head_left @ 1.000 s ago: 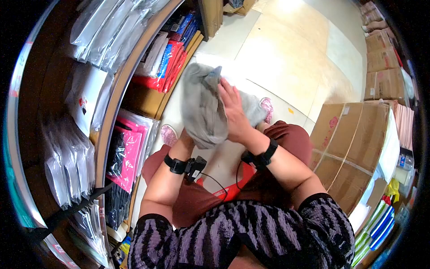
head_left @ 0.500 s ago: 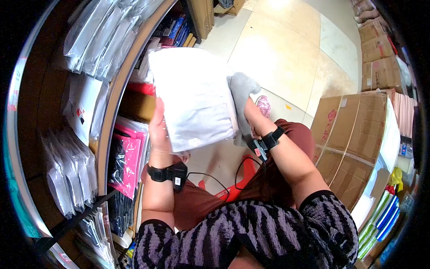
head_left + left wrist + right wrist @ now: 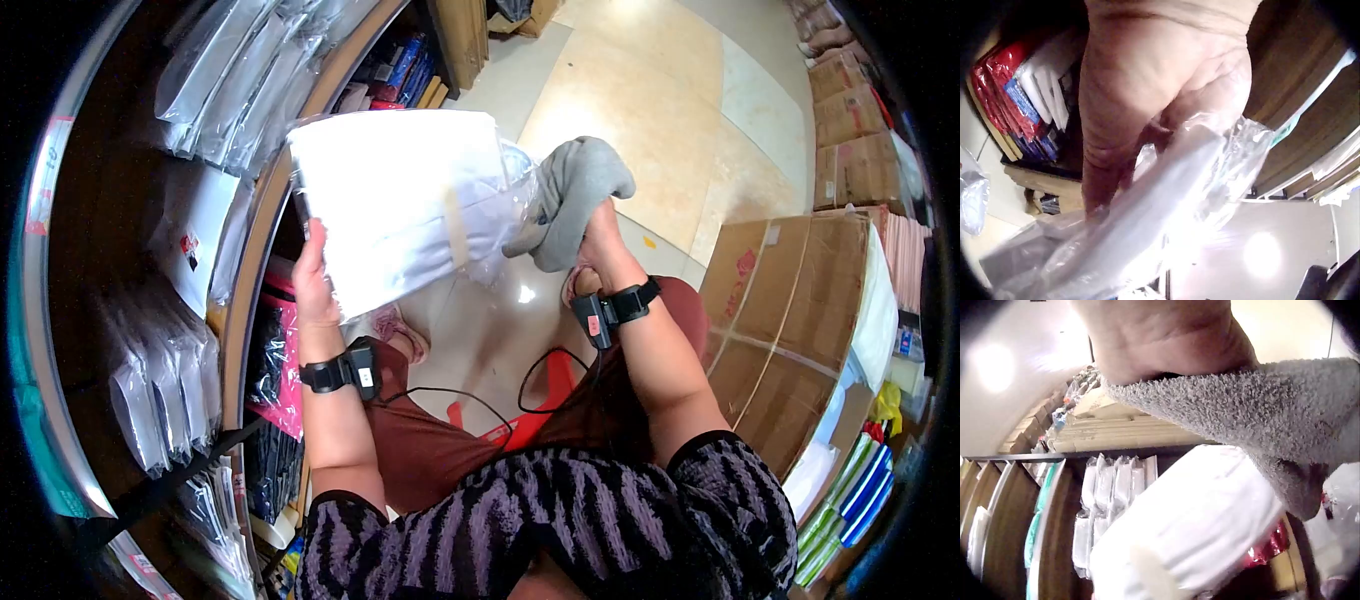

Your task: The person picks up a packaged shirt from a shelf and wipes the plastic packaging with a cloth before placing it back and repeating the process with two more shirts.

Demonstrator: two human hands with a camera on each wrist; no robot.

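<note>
My left hand grips the left edge of a flat white package wrapped in clear plastic, its thumb lying along the edge. In the left wrist view the fingers curl round the package's plastic. A fuzzy grey cloth drapes over my right hand and hides most of its fingers. The right wrist view shows the cloth bunched in that hand, close beside the package. A pale strip crosses the package's right part.
Shelves at left hold several plastic-wrapped white packages and a pink one. At right stands a large strapped cardboard box. Several smaller cartons line the far right. A cable hangs between my wrists, over something red.
The grey cloth, earlier in front of both hands, has swung right with my right hand. The white package came into clear view and has moved left and tilted with my left hand.
</note>
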